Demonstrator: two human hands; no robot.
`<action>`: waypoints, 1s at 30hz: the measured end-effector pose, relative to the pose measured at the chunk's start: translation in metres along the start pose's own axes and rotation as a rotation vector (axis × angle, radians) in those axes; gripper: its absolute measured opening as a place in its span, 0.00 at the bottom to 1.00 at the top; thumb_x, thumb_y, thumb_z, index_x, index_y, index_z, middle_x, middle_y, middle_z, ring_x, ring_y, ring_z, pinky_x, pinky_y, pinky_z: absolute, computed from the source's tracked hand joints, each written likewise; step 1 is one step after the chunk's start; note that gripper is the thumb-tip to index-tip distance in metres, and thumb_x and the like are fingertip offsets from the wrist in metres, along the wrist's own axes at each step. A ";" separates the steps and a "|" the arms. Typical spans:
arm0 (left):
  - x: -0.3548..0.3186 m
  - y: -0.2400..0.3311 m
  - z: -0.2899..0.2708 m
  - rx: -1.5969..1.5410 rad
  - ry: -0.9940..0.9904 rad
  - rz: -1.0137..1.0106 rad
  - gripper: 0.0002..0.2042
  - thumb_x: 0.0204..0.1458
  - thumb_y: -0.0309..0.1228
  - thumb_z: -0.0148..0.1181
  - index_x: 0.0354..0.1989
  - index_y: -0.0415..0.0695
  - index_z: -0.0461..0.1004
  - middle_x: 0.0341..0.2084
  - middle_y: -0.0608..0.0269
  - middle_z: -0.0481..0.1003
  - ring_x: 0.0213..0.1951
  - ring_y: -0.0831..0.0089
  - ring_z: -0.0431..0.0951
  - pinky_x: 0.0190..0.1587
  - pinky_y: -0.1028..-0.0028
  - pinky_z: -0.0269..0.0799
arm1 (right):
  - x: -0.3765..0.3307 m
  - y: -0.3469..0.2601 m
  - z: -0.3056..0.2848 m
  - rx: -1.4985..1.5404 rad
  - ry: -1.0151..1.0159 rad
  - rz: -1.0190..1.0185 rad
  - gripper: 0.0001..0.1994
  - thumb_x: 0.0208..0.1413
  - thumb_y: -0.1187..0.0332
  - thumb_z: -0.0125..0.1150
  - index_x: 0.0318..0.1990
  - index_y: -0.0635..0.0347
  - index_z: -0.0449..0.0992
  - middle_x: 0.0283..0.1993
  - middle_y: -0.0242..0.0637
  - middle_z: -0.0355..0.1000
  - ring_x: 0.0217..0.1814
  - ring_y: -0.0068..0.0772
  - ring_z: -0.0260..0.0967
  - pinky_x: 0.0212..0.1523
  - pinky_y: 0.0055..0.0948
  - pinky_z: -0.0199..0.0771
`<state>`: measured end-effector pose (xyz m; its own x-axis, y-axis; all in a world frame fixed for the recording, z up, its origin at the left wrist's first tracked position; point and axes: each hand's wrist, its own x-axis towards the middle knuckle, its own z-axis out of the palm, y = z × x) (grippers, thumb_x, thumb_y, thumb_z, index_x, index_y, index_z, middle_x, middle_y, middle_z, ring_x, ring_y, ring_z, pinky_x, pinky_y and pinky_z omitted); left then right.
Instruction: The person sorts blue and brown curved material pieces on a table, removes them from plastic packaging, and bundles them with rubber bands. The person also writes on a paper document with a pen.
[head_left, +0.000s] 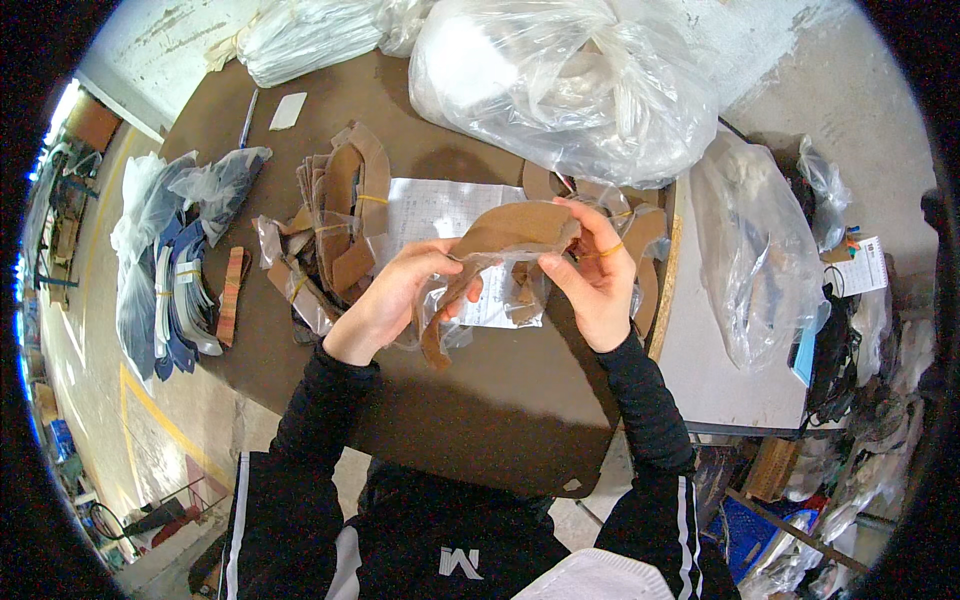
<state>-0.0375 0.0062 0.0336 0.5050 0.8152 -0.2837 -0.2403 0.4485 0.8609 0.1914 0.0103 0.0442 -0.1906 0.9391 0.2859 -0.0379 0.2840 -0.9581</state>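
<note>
Brown piece (pixel 515 228), curved and broad, sits between your two hands over the middle of the table (pixel 480 420), its arch toward the far side. Your left hand (pixel 405 290) holds its left end, thumb on the near edge and fingers beneath; your right hand (pixel 595 280) pinches the right end, thumb near, forefinger far. Light, even pressure at both ends should suit it best, since it looks thin and bendy and a hard squeeze could crease the curve. Watch the clear film (pixel 490 262) along its near edge: it could snag, so free it with small finger moves rather than a tug. A narrow brown strip (pixel 432 345) hangs below your left hand, so mind that it doesn't catch. Mind too the yellow band (pixel 611 250) across your right fingers; I can't tell whether it loops right round one. Under your hands lies a written sheet (pixel 420 205), best left flat. Banded brown pieces (pixel 350 190) lie to the left, more pieces (pixel 645 265) to the right, and a big clear bag (pixel 560 80) at the far side; don't let your sleeves brush them.
</note>
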 end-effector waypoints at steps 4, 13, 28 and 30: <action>0.001 0.004 0.008 0.011 -0.059 -0.007 0.18 0.62 0.39 0.43 0.48 0.36 0.72 0.32 0.56 0.77 0.29 0.73 0.75 0.28 0.75 0.68 | 0.002 0.007 -0.001 -0.033 0.108 0.137 0.21 0.54 0.77 0.61 0.56 0.65 0.68 0.43 0.31 0.70 0.42 0.19 0.65 0.45 0.21 0.66; 0.004 -0.009 0.023 -0.278 0.021 0.001 0.18 0.64 0.38 0.44 0.55 0.38 0.67 0.47 0.57 0.74 0.42 0.72 0.75 0.46 0.71 0.71 | 0.012 0.009 0.000 -0.752 0.331 -0.291 0.22 0.47 0.74 0.66 0.52 0.61 0.70 0.42 0.40 0.69 0.45 0.34 0.66 0.48 0.29 0.67; 0.009 -0.021 0.030 -0.301 0.053 0.133 0.25 0.59 0.23 0.52 0.66 0.38 0.57 0.57 0.61 0.68 0.56 0.75 0.69 0.58 0.74 0.65 | -0.005 0.017 0.018 0.029 -0.084 0.291 0.13 0.54 0.78 0.62 0.46 0.63 0.68 0.39 0.30 0.68 0.38 0.19 0.67 0.41 0.19 0.69; 0.010 -0.022 0.028 -0.247 0.021 0.111 0.25 0.58 0.23 0.53 0.65 0.37 0.58 0.57 0.62 0.68 0.55 0.76 0.69 0.57 0.74 0.66 | -0.003 0.013 0.017 0.145 -0.059 0.357 0.12 0.55 0.77 0.61 0.45 0.63 0.68 0.37 0.29 0.68 0.37 0.19 0.67 0.39 0.19 0.69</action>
<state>-0.0042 -0.0053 0.0236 0.4475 0.8707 -0.2040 -0.4893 0.4294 0.7591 0.1746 0.0077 0.0304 -0.2726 0.9600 -0.0638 -0.0964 -0.0933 -0.9910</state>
